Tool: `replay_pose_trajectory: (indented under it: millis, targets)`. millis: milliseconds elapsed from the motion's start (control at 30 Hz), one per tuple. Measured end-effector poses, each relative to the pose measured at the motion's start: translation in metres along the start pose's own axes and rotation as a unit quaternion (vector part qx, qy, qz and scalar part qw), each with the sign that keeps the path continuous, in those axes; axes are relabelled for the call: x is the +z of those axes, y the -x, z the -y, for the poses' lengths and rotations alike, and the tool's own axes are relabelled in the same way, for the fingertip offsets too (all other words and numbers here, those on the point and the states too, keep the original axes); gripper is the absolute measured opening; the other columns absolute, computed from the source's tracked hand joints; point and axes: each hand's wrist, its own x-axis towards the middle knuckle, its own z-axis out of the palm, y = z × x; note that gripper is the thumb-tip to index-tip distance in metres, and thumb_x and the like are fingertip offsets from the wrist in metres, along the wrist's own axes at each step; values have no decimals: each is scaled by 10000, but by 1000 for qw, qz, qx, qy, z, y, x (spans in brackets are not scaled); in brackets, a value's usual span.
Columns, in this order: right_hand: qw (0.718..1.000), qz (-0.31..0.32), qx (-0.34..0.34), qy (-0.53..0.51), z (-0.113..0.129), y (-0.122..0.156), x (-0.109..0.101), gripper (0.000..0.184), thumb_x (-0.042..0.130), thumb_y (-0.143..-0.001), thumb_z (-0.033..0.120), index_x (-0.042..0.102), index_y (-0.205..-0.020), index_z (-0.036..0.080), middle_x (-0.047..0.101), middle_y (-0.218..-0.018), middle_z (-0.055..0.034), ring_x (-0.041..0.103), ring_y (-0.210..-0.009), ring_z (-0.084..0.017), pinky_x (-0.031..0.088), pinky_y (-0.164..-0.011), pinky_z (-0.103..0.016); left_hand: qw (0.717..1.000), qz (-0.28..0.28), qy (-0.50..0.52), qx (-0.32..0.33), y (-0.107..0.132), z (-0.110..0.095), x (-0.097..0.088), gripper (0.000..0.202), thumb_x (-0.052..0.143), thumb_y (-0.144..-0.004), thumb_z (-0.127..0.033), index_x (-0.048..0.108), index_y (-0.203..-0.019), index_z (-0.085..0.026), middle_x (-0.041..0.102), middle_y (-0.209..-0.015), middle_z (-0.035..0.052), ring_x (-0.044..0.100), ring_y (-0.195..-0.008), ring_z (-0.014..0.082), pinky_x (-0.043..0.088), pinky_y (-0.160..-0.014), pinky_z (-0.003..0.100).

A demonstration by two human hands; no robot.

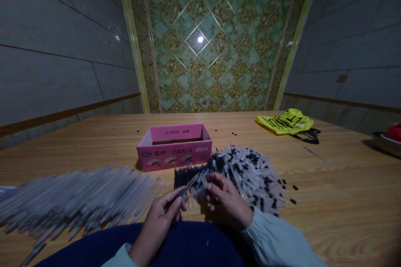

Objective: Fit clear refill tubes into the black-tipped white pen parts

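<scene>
My left hand (166, 208) is closed, thumb and fingers pinching a thin grey stick (189, 184) that slants up to the right. My right hand (227, 196) is closed too, its fingertips by the stick's far end on a small clear plastic piece (201, 187), partly hidden and blurred. Beyond the hands lies a row of thin black sticks (183, 174). Right of them is a heap of short translucent tubes (250, 171) mixed with small black pieces. To the left, many long thin translucent grey sticks (78, 196) lie in a broad pile.
An open pink cardboard box (175, 156) stands behind the piles. A yellow plastic bag (286, 122) with black handles lies at the back right of the wooden table (344, 204). Nearby are a single thin stick (316, 155) and loose black pieces (293, 201). A bowl-like rim (387, 144) shows far right.
</scene>
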Motion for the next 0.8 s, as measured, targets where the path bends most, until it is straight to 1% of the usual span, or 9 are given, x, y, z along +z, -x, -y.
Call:
replay_pose_trajectory:
  millis: [133,233,300,367,433,500,567,633,800]
  targets:
    - [1000,-1,-10,-29,-6,0,-1,475,566,-757,430,466,-1139,165,506,-611,49,476,-450,-92,403,-418,-217,1000,-3,-9,3,1,-1,0,466,622,-719,-423,660,-1088,-141,605,-624,12,476,-454,98,371,-449,225]
    - [1000,0,-3,0,-10,-2,-6,419,498,-798,403,478,-1133,151,497,-595,46,475,-446,-101,408,-438,-233,1000,-8,-14,-1,1,-1,-1,466,624,-714,-422,664,-1085,-143,606,-619,12,478,-454,104,381,-446,227]
    - [997,-7,-28,69,-10,-2,-9,317,458,-828,366,513,-1067,165,504,-639,28,502,-518,-118,432,-492,-248,999,-17,-32,2,2,-3,-2,444,626,-714,-414,676,-1068,-151,614,-616,14,488,-460,112,393,-452,230]
    - [975,-20,-89,201,-8,-2,-14,190,455,-841,295,558,-947,177,535,-730,-5,537,-675,-146,451,-622,-273,997,-29,-68,12,1,-4,-4,403,630,-713,-400,696,-1036,-168,640,-620,24,531,-502,138,422,-484,237]
    - [929,-31,-142,339,-5,0,-18,101,474,-827,208,569,-830,173,559,-823,-33,528,-811,-168,423,-730,-284,993,-45,-108,26,1,-6,-5,355,641,-706,-383,717,-997,-194,689,-669,45,594,-589,180,464,-557,254]
    - [895,-30,-154,418,-2,1,-21,93,473,-811,146,562,-800,170,571,-822,-35,525,-814,-171,405,-730,-275,988,-55,-139,42,1,-6,-7,303,651,-698,-365,734,-955,-227,731,-787,62,640,-718,222,494,-665,279]
    - [883,-27,-151,443,0,1,-23,121,463,-805,112,569,-823,168,584,-774,-25,538,-762,-164,401,-689,-256,983,-56,-164,60,2,-6,-7,260,650,-702,-347,739,-930,-261,737,-911,62,648,-849,250,489,-779,306]
    - [878,-30,-166,448,2,1,-24,149,468,-803,98,587,-866,165,605,-797,-34,554,-778,-167,404,-700,-253,978,-50,-188,70,2,-5,-7,248,638,-716,-337,734,-939,-284,728,-978,55,633,-943,264,464,-860,334]
    - [854,-33,-213,473,5,1,-25,225,450,-819,76,592,-973,160,596,-902,-64,554,-857,-171,410,-743,-245,971,-33,-225,78,3,-3,-9,268,606,-746,-334,711,-989,-294,715,-1023,51,617,-993,282,435,-917,395]
